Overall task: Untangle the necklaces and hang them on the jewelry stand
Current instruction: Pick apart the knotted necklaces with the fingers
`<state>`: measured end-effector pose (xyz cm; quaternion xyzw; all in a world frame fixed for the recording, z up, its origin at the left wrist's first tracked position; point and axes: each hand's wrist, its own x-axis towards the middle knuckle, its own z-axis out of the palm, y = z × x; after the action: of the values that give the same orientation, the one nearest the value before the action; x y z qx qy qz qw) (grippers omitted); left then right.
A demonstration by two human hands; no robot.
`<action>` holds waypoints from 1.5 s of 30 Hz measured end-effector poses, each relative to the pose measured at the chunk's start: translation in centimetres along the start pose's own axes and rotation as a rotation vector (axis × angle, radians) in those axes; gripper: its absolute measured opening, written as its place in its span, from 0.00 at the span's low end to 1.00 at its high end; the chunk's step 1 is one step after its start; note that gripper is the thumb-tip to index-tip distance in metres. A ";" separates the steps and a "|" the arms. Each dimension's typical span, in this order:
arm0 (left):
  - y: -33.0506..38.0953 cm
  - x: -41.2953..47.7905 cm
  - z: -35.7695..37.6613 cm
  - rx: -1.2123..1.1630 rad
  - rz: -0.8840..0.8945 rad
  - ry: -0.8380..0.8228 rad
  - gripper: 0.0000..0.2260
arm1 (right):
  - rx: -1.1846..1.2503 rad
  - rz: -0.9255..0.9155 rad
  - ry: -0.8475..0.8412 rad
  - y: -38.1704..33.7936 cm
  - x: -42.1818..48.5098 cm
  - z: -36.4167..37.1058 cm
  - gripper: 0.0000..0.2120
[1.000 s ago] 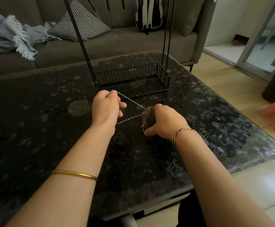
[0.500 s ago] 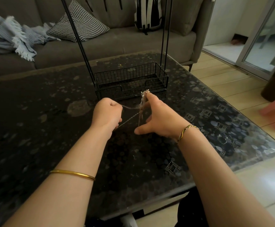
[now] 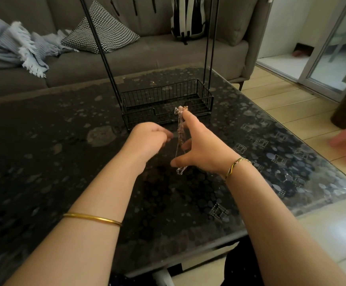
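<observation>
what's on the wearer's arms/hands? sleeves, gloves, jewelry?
Both forearms are bare: no sleeves, no gloves. The left arm wears a thin plain gold bangle partway up the forearm. The right arm wears a slimmer gold bracelet with a wavy, twisted shape at the wrist. No rings or watch visible.

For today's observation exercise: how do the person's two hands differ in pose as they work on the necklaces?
The left hand is curled into a fist, pinching a chain; the right hand is spread open, the necklaces stretched between forefinger and thumb. The left sits lower and nearer; the right's forefinger points toward the jewelry stand. Both arms wear gold bangles.
</observation>
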<state>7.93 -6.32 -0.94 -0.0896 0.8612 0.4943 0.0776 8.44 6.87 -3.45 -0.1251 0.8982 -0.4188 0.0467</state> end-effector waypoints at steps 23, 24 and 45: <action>0.4 0.5 -0.1 -0.447 -0.077 -0.124 0.07 | 0.499 0.146 0.142 -0.8 0.0 -0.5 0.14; 0.5 0.4 -0.1 -0.450 -0.076 -0.123 0.07 | 0.538 0.167 0.142 -0.7 0.0 -0.7 0.10; 0.5 0.3 0.5 -0.469 -0.070 -0.121 0.03 | 1.039 0.323 0.227 -0.7 0.2 -1.0 0.08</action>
<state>7.52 -5.70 -0.82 -0.1052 0.7131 0.6820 0.1233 8.16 7.06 -2.27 0.0996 0.5807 -0.8051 0.0686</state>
